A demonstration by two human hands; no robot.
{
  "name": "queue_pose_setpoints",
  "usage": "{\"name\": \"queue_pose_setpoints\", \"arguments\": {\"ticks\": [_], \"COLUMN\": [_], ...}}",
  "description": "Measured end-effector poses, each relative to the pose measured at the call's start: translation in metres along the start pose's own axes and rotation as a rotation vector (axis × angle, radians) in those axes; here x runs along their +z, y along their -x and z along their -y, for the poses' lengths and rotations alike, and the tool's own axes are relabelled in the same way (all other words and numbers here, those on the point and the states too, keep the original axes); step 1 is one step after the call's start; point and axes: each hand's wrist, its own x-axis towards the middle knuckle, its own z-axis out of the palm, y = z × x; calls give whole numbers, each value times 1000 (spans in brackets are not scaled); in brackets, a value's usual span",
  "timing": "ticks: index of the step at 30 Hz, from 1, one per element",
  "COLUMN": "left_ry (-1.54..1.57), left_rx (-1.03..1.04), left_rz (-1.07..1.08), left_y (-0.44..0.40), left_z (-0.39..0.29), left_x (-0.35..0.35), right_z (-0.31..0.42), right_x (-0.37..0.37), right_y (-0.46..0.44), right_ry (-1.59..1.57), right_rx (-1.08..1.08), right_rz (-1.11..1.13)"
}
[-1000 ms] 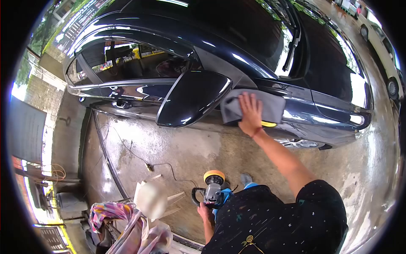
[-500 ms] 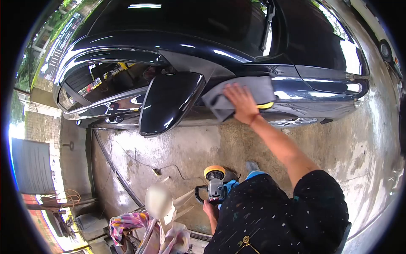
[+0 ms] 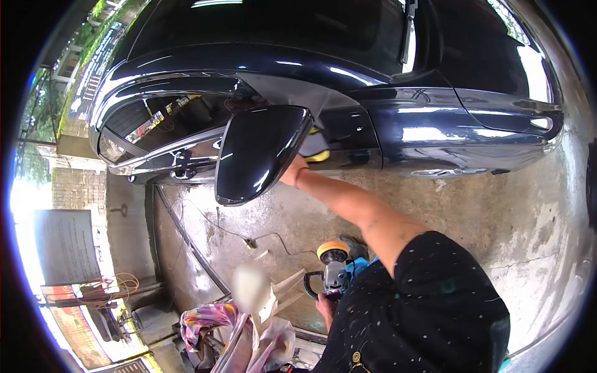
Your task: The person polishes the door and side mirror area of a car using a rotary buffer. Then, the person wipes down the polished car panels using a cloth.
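Note:
My right hand (image 3: 292, 171) is on a grey microfiber cloth (image 3: 313, 148) with a yellow edge, against the door of a dark, glossy car. The side mirror (image 3: 261, 152) hides its fingers and part of the cloth. Down by my left side, my left hand (image 3: 326, 307) is closed around a grey-and-black polisher (image 3: 336, 276). Its round orange-yellow pad (image 3: 333, 250) points towards the car, clear of the bodywork. A blue cloth or garment shows beside the tool.
A dark cord (image 3: 273, 235) and connector lie on the wet concrete floor (image 3: 429, 208). Multicoloured fabric (image 3: 208, 320) is draped at lower left, with a blurred pale rounded shape (image 3: 250, 287) above it. A grey board (image 3: 68, 245) stands at far left.
My right hand has swept the cloth left along the car, from the front fender to the door behind the mirror. My left hand still holds the polisher low. The view has shifted slightly.

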Motion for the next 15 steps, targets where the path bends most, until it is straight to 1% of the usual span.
{"name": "queue_pose_setpoints", "arguments": {"ticks": [1, 2, 3, 4, 6, 7, 8, 9, 10, 11, 13, 14, 15], "left_ry": [-7, 167, 345, 351, 594, 605, 616, 621, 659, 678, 506, 317, 338], "left_rx": [-2, -103, -204, -204, -289, -290, -306, -326, -296, -298, -321, -49, -56], "left_rz": [-3, -6, -7, -4, -52, -58, -64, -77, -68, -90, -62, 12, -4], "left_y": [1, -1, -1, -1, 2, 0, -4, -3, 0, 0, 4, 0, -6], "left_z": [2, 7, 11, 10, 9, 9, 9, 10, 7, 4, -17, -4, 9], "left_x": [-3, 0, 2, 4, 7, 5, 11, 10, 12, 11, 10, 7, 8], "right_z": [12, 7, -1, -7, -36, -50, -56, -70, -86, -103, -121, -114, -109], "right_x": [3, 14, 22, 26, -23, -52, -85, -100, -101, -98, -101, -100, -98], "right_y": [-9, -8, -7, -7, 36, 58, 81, 106, 130, 153, 185, 184, 183], "right_ry": [16, 15, 43, 75, -45, -74, -9, -114, 65, 152, 128, 124, 147], "right_rx": [64, 65, -30, -127, -114, -108, -40, 47, 109, 143, 205, 176, 220], "right_rz": [120, 121, 23, -77, -60, -81, -40, -81, -73, -128, -142, -140, -144]}}
